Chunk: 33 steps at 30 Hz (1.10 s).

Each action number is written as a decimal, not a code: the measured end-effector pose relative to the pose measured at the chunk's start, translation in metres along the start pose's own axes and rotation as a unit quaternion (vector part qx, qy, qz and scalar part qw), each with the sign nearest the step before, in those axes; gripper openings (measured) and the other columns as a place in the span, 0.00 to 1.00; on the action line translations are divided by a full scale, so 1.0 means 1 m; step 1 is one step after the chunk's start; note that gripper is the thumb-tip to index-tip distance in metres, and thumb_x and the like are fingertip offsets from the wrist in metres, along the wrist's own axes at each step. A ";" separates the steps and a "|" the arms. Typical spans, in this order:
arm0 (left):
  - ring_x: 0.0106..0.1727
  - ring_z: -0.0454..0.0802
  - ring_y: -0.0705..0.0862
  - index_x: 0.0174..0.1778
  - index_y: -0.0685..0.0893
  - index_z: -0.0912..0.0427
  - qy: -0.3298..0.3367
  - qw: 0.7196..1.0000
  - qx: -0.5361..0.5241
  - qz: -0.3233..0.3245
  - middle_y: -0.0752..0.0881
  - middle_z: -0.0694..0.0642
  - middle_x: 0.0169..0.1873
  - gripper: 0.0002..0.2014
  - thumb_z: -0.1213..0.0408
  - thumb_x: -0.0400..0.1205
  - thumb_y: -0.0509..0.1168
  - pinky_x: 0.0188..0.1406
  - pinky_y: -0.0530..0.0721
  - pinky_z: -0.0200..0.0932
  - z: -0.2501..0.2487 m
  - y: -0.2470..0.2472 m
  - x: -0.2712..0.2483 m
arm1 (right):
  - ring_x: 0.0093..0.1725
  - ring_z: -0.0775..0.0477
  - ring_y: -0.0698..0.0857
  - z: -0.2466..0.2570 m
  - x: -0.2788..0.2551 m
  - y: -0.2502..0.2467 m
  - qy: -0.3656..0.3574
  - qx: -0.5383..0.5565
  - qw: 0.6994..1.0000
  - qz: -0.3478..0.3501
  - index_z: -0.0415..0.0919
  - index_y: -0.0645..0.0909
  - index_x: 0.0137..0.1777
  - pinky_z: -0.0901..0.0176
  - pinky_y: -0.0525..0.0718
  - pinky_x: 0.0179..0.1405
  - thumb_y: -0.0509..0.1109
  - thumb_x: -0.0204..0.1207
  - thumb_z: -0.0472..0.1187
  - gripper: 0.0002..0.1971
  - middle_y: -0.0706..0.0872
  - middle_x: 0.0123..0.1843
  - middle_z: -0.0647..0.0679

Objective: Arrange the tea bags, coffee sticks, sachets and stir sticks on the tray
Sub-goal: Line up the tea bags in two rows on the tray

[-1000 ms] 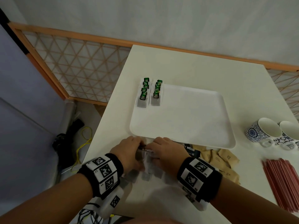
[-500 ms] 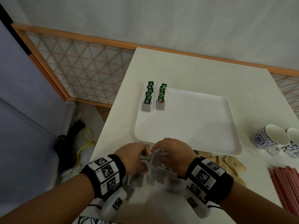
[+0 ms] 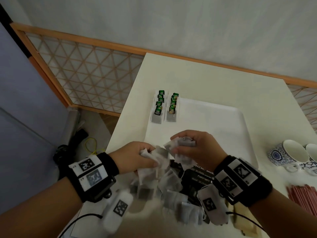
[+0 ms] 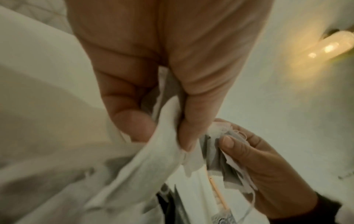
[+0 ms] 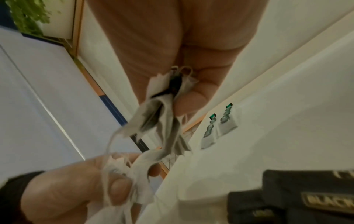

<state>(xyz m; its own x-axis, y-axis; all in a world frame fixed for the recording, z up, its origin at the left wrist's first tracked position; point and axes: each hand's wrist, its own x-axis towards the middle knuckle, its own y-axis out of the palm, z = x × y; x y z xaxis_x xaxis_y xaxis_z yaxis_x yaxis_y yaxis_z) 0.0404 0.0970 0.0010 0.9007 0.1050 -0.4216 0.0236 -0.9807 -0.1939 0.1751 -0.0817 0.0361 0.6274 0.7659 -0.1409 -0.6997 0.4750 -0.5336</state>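
Both hands are raised just in front of the white tray's (image 3: 223,127) near edge, each clutching white-and-grey tea bags. My left hand (image 3: 137,157) pinches a bunch of tea bags (image 4: 166,145) between thumb and fingers. My right hand (image 3: 192,148) grips another bunch of tea bags (image 3: 181,143), (image 5: 166,115). Two neat rows of green-tagged tea bags (image 3: 165,107) lie at the tray's far left corner. A loose heap of tea bags (image 3: 168,186) and black coffee sticks (image 3: 199,177) lies on the table below my hands.
Two blue-patterned cups (image 3: 289,155) stand right of the tray. Red stir sticks (image 3: 303,196) lie at the right edge. Brown sachets (image 3: 243,224) peek out under my right wrist. The white table (image 3: 197,74) ends at a lattice screen (image 3: 89,69) on the left.
Both hands have lifted off the heap with tea bags and drawn slightly apart; the right hand rose toward the tray's near edge. The camera moved closer.
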 end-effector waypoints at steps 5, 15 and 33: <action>0.42 0.54 0.89 0.58 0.84 0.65 -0.025 0.993 -0.119 0.005 0.89 0.60 0.44 0.14 0.68 0.77 0.71 0.36 0.89 0.46 -0.011 -0.005 0.006 | 0.37 0.59 0.88 0.012 0.009 -0.012 -0.010 0.152 0.988 -0.012 0.43 0.88 0.46 0.70 0.83 0.35 0.80 0.66 0.34 0.10 0.90 0.38 0.53; 0.39 0.49 0.88 0.61 0.80 0.66 -0.032 0.986 -0.161 0.013 0.87 0.59 0.44 0.15 0.72 0.78 0.69 0.32 0.87 0.41 -0.011 0.010 0.010 | 0.43 0.35 0.81 0.001 0.018 -0.015 0.052 0.347 0.934 0.073 0.38 0.89 0.48 0.50 0.75 0.39 0.76 0.65 0.44 0.13 0.86 0.44 0.34; 0.37 0.52 0.89 0.57 0.83 0.64 -0.072 0.930 -0.361 -0.015 0.88 0.62 0.44 0.12 0.72 0.78 0.67 0.32 0.89 0.45 -0.017 0.020 0.021 | 0.32 0.50 0.84 0.008 0.014 -0.035 0.062 0.330 0.941 0.030 0.36 0.84 0.53 0.61 0.79 0.24 0.75 0.66 0.41 0.16 0.87 0.37 0.46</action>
<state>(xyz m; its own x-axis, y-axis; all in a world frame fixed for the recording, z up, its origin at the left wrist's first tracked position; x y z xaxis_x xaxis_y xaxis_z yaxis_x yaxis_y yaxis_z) 0.0677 0.0769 0.0036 0.8286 0.1051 -0.5499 0.3803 -0.8265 0.4151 0.2054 -0.0843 0.0597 0.5866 0.7629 -0.2718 -0.7692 0.6299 0.1078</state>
